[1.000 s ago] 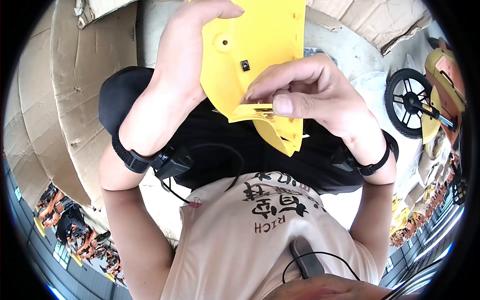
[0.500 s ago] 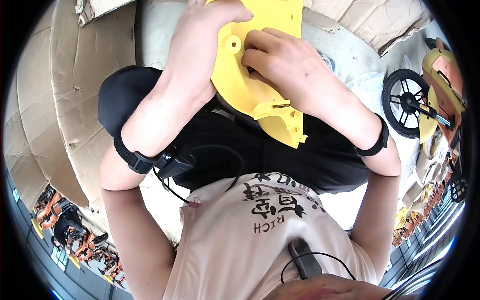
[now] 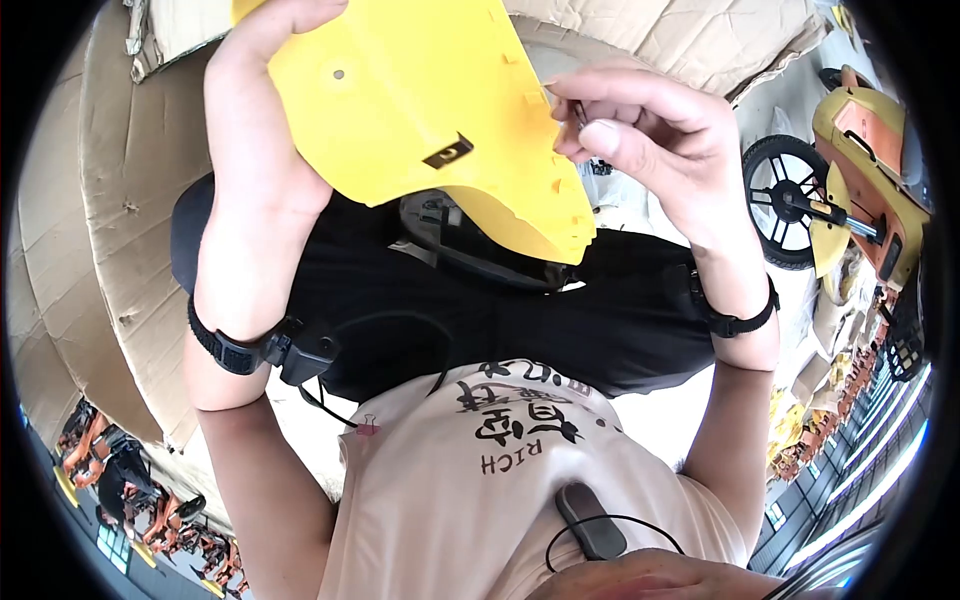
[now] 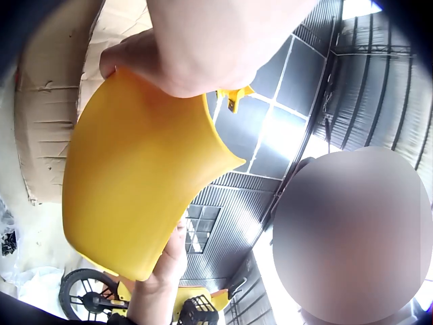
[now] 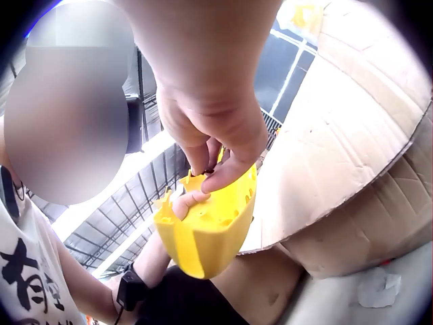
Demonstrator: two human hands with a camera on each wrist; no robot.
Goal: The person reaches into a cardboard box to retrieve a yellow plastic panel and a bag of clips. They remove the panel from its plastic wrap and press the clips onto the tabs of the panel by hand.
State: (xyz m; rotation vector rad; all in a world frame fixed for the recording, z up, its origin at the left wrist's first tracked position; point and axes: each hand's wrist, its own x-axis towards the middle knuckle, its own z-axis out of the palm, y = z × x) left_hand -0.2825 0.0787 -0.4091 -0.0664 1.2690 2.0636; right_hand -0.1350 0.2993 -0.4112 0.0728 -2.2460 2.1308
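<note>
A yellow plastic shell (image 3: 420, 100), curved like a vehicle body panel, is held up over the lap. My left hand (image 3: 255, 130) grips it along its left edge; in the left wrist view its smooth outer face (image 4: 135, 162) hangs below that hand. Near the shell's lower edge, a dark metal clip (image 3: 447, 151) shows on the yellow surface. Just off the right edge is my right hand (image 3: 665, 140), thumb and fingertips pinching a small dark piece (image 3: 578, 114). The right wrist view has this right hand (image 5: 216, 128) above the shell's ribbed inner side.
Large cardboard sheets (image 3: 150, 230) lie to the left and at the top. On the right stands a small yellow and orange ride-on vehicle (image 3: 865, 170) with a black spoked wheel (image 3: 785, 200). A dark glossy part (image 3: 470, 245) lies on the lap under the shell.
The shell has shifted left and tilted in my left hand. My right hand, over the shell's inner face half a second ago, has drawn back to its right edge, pinching a small dark piece.
</note>
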